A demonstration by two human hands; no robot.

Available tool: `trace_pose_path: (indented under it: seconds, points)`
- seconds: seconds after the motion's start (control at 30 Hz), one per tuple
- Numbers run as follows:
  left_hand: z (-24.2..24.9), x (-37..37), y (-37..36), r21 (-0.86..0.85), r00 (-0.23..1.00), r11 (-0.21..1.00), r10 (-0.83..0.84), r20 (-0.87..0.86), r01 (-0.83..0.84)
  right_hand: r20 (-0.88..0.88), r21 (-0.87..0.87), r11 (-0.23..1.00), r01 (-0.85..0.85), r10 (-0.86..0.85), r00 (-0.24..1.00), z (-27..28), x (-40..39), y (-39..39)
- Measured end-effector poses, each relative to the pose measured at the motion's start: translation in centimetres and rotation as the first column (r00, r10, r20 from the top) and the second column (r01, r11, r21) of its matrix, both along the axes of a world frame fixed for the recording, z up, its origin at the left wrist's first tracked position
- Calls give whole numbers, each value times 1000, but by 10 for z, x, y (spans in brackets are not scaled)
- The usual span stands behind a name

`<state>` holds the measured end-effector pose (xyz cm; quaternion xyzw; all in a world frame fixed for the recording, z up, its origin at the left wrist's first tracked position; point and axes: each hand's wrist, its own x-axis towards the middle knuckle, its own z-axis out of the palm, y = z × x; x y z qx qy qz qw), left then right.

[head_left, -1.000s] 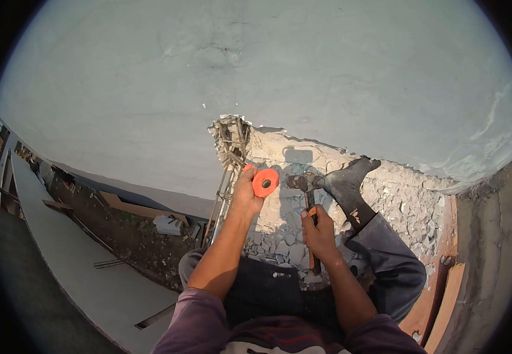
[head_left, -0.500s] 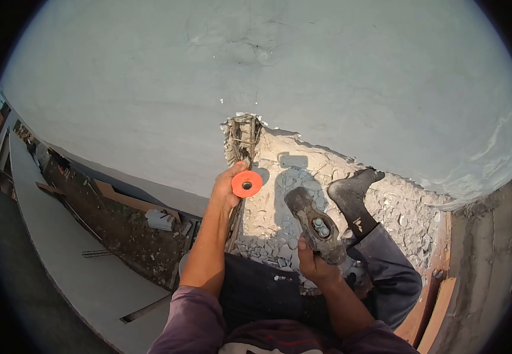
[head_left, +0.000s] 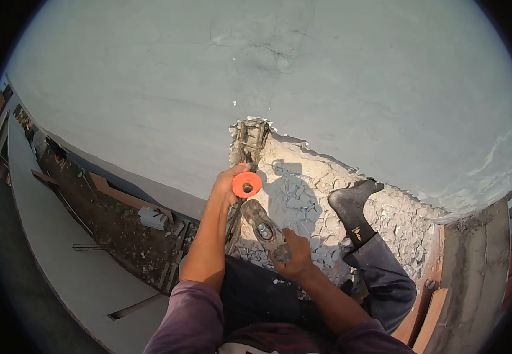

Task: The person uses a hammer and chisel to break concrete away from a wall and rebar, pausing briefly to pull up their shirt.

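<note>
My left hand [head_left: 227, 184] is closed around a chisel with a round orange hand guard [head_left: 256, 186]; the struck end shows in the middle of the guard, and the blade is hidden below. My right hand [head_left: 297, 259] grips a club hammer [head_left: 252, 216]. Its worn, dusty head is seen from above, with metal wedges in the eye, and lies just below and right of the guard, apart from it. The handle is mostly hidden by the hand and head. Beyond the chisel, a broken hollow in the wall bares rusty reinforcing bars [head_left: 243, 138].
A grey plastered wall [head_left: 149, 106] rises in front. Broken masonry rubble [head_left: 394, 221] covers the ledge, where my foot in a dark sock [head_left: 350, 203] rests. To the left the ledge drops to debris-strewn ground [head_left: 105, 227]. Wooden boards [head_left: 430, 321] lie at the right.
The hammer has swung left and turned, coming close to the chisel. My left hand keeps its hold on the chisel, and the view has shifted slightly.
</note>
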<state>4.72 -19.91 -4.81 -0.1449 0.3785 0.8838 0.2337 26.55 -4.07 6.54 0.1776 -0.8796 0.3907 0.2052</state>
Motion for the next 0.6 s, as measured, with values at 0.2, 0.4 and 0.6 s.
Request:
trace_pose_path:
  seconds: [0.2,0.4,0.6]
  points:
    - [-13,-2,4,79,999,997,19,25,-21,371,273,961,46,-150,916,-41,-59,13]
    - [-10,-9,3,117,998,991,59,25,-61,-35,60,992,-109,112,993,-11,-18,8]
    - [-32,-13,0,-82,998,994,-65,26,67,423,282,959,29,-151,894,-41,-72,22]
